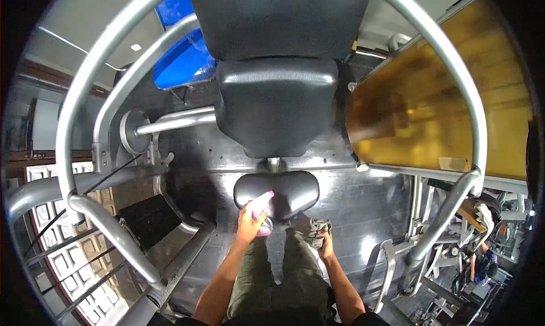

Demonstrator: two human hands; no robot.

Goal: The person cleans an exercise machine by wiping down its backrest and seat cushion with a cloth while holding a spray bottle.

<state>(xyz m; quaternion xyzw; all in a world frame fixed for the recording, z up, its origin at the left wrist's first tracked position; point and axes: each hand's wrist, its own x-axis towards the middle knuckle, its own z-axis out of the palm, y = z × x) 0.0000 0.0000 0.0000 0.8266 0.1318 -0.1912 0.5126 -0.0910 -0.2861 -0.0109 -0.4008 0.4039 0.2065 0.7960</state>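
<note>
My left hand (250, 223) is wrapped round a spray bottle (262, 204) with a pink nozzle, held over the left part of a small black pad (295, 190). To the right, my right hand (326, 244) grips a crumpled grey-green cloth (318, 229) just below the pad's right end. Beyond the small pad is a black padded seat (275, 110) with a black backrest (278, 19) behind it. Part of the bottle is hidden by my left fingers.
Curved silver metal bars (65, 127) frame both sides. A blue chair (184, 62) stands at the upper left. A yellow-brown panel (431, 104) is on the right, with a person (485, 269) among gym equipment at the lower right.
</note>
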